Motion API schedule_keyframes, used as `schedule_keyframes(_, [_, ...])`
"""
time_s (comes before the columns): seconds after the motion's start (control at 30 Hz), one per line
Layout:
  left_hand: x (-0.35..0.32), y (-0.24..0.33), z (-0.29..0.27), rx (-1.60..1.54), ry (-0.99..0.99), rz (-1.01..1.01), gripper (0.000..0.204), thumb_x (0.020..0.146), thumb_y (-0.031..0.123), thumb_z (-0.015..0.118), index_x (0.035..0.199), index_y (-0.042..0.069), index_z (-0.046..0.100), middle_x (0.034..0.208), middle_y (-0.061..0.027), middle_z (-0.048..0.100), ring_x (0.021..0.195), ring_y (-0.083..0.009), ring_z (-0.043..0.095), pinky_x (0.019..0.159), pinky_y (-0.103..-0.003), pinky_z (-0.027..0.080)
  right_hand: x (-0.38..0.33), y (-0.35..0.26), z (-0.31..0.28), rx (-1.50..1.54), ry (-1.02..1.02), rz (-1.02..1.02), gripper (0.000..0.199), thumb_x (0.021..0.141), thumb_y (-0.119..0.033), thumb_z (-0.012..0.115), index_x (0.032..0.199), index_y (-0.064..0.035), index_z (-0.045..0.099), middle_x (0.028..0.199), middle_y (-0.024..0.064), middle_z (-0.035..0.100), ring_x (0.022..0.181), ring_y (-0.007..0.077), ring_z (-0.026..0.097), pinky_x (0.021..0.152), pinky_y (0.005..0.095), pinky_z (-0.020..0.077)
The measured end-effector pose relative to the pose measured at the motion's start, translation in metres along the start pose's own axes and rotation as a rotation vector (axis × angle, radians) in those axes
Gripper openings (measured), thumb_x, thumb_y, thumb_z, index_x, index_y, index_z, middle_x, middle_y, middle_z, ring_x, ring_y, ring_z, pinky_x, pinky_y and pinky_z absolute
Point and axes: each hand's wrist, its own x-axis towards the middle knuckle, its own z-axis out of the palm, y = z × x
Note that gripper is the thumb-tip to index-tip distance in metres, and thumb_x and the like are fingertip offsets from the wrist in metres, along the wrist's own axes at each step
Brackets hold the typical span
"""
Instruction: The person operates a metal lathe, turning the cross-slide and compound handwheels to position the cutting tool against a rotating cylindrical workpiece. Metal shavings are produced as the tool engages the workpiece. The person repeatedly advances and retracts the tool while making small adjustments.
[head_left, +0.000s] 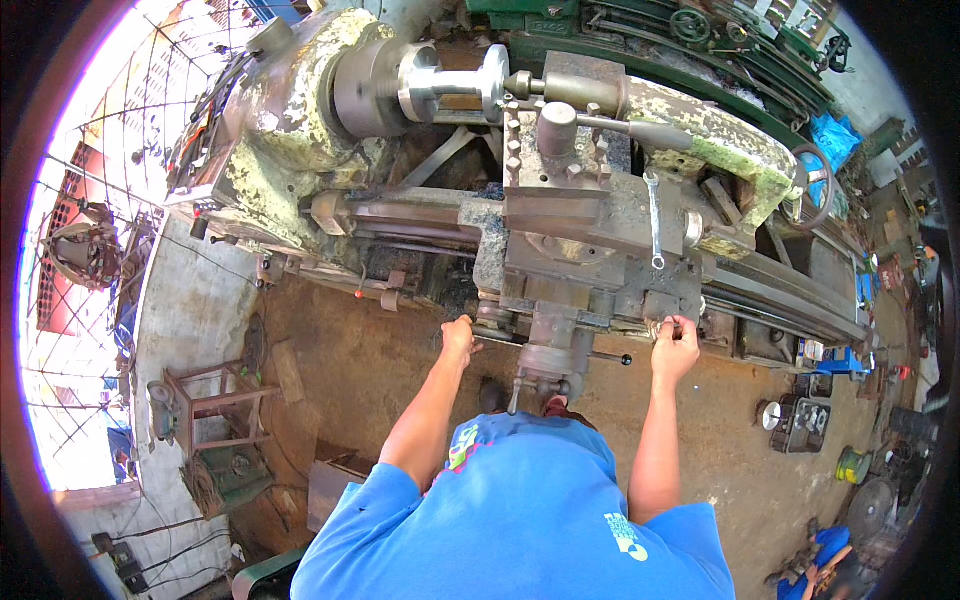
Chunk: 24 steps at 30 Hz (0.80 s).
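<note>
A lathe spans the view before me. Its chuck [365, 88] holds a shiny, spool-shaped metal workpiece [440, 82], whose right end meets the tailstock centre [522, 85]. My left hand [458, 340] is closed on a handle beside the carriage handwheel [494, 318]. Over to the right, my right hand [676, 345] pinches a small crank handle [655, 328] at the carriage's front; the fingers partly hide it. Between and beyond my hands stands the tool post [557, 165], with a long clamping lever. A combination wrench [655, 222] lies on the carriage to its right.
A lever with a black knob [626, 359] juts out between my hands. The tailstock handwheel [812, 185] is at the right. A metal stand [215, 405] is on the floor at left, a crate of parts [802, 425] at right. Another person [815, 565] is low at right.
</note>
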Motion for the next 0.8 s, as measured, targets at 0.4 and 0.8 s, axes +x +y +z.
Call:
schedule_keyframes(0.4, [0.005, -0.005, 0.001, -0.016, 0.069, 0.021, 0.031, 0.089, 0.023, 0.056, 0.101, -0.004, 0.046, 0.062, -0.0051, 0.045, 0.053, -0.0185, 0.048, 0.059, -0.045, 0.054, 0.0, 0.001, 0.001, 0.041, 0.005, -0.007, 0.013, 0.085, -0.014, 0.07, 0.092, -0.0038, 0.068, 0.061, 0.0066, 0.059, 0.054, 0.0168, 0.053, 0.055, 0.0331, 0.0449])
schedule_keyframes(0.8, [0.007, -0.006, -0.001, -0.053, 0.007, 0.043, 0.022, 0.088, 0.021, 0.054, 0.085, 0.0, 0.051, 0.057, -0.0031, 0.041, 0.046, -0.0171, 0.043, 0.059, -0.046, 0.055, 0.002, 0.006, 0.002, 0.055, 0.021, 0.009, 0.013, 0.084, -0.016, 0.071, 0.091, -0.0055, 0.069, 0.06, 0.0039, 0.056, 0.054, 0.0152, 0.05, 0.054, 0.0326, 0.0431])
